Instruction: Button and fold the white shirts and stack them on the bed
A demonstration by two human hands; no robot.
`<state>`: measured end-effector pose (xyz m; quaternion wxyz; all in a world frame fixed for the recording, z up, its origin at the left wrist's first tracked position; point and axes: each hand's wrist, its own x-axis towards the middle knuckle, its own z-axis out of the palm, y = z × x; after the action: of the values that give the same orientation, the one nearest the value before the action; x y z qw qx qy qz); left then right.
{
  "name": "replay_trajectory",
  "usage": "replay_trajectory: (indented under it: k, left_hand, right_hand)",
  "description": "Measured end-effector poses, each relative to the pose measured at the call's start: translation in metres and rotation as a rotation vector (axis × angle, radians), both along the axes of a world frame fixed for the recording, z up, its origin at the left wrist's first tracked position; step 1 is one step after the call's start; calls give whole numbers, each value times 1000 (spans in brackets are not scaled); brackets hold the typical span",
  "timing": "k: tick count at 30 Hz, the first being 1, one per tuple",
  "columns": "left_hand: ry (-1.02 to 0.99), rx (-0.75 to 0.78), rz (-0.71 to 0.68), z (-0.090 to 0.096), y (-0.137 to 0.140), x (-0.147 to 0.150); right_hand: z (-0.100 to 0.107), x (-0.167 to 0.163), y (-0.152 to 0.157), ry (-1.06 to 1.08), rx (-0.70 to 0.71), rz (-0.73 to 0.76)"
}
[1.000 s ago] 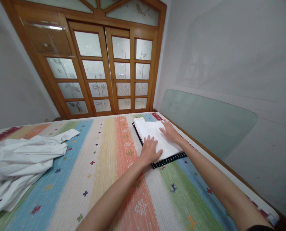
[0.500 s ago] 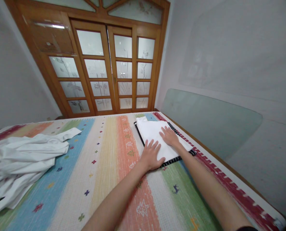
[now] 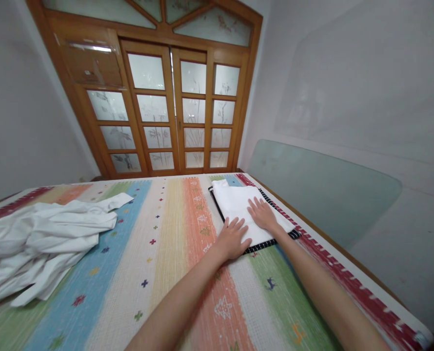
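Note:
A folded white garment point(image 3: 233, 200) lies flat near the right edge of the striped cloth. Beneath it, a black fabric with white stripes point(image 3: 266, 244) shows along several sides. My left hand point(image 3: 234, 239) rests on the garment's near left corner, fingers spread. Flat on the middle right of the same garment lies my right hand point(image 3: 262, 214), its fingers stretched out. Neither hand grips anything. At the far left is a crumpled white garment point(image 3: 52, 234) with one sleeve-like end pointing right, apart from both hands.
The colourful striped cloth point(image 3: 169, 234) covers the bed or table. A pale green rounded panel point(image 3: 323, 180) leans along the right wall. Wooden doors with glass panes point(image 3: 153, 107) stand beyond the far edge.
The view has shifted slightly, so everything sits a little further right. Both hands remain on the folded white garment, with hardly any movement over it.

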<state>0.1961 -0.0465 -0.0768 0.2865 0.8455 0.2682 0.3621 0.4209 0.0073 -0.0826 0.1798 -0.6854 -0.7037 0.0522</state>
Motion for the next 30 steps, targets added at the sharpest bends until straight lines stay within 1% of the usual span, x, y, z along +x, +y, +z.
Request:
replay_trajectory:
  k: [2,4,5,7,9,11,14,16,18,19,20,21,22,24,27,30]
  left_hand:
    - [16,-22,-55,3,1,-16]
    - [13,-34,-73,6,3,-39]
    - [15,-20,-60,7,6,-53]
    - [54,54,26,8,12,-87]
    - [226,97,152,10,21,-129]
    - [409,139,338,16,31,-178]
    - [546,244,603,33,43,-257]
    - [707,350,746,49,46,-307]
    - [914,436,968,64,44,-349]
    - [998,436,1095,71,41,-365]
    - [1070,397,1207,77,38,-379]
    - [1128,319,1280,82,34,-390]
    - [1188,184,1335,86,31,-397]
    - [1260,85,1362,90,25,-404]
    - [1272,69,1331,89,23,-400]
    - [1135,-3,1297,86,25,-389]
  right_hand:
    - [0,-2,-3,-40,62,-39]
    - [-2,-4,-5,-79,93,-75]
    - [-2,-4,-6,-95,99,-91]
    - [-4,-5,-6,-122,92,-112]
    - [-5,-5,-7,-146,60,-123]
    - [-6,-7,-8,-162,16,-127]
    - [-5,-16,-10,-155,-27,-104]
    - [-2,-26,-11,-129,-56,-60]
    - [4,-41,-11,-76,-114,14]
    - [8,-49,-11,-41,-144,63]
    - [12,-57,-10,-7,-168,117]
    - [16,-65,-10,20,-179,169]
    - [20,-74,-9,34,-180,214]
    - [26,-92,-8,17,-164,271]
    - [30,-119,-9,-105,-119,309]
    - [27,-148,-13,-223,-66,365]
